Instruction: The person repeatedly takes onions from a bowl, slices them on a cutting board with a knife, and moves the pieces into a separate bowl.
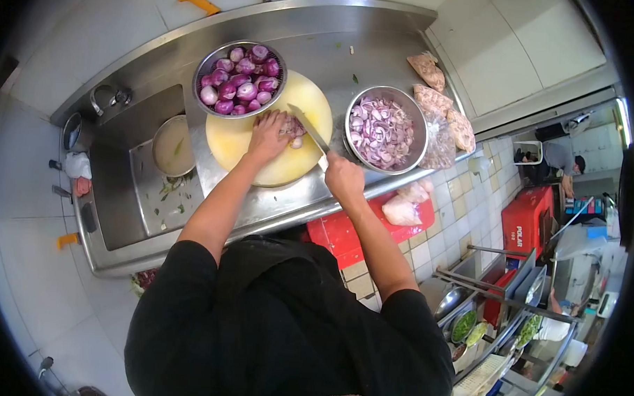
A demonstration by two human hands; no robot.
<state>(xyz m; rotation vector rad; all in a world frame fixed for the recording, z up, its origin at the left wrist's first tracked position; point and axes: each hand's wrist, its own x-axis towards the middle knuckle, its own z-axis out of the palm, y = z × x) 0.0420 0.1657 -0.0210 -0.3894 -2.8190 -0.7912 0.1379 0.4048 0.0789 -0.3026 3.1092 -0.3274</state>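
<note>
My right hand [344, 178] is wrapped round the white handle of a kitchen knife [310, 128], whose blade points up and left over the yellow round cutting board [225, 142]. Just left of the blade, my left hand [267, 137] presses down on cut red onion [296, 129], fingers bent over it. A small onion piece lies below the fingertips. Behind the board, partly over its edge, stands a colander [199, 72] full of peeled red onions [247, 91]. To the right of the knife, a steel bowl [420, 146] holds chopped red onion [381, 132].
At left is a sink [115, 191] with a pot of cloudy liquid [173, 145] and scraps. Bags of pale food [432, 101] line the counter's right end. Below are a red board [337, 233] and a white bag [404, 209]. Another person [559, 161] is far right, beyond a metal rack [509, 295].
</note>
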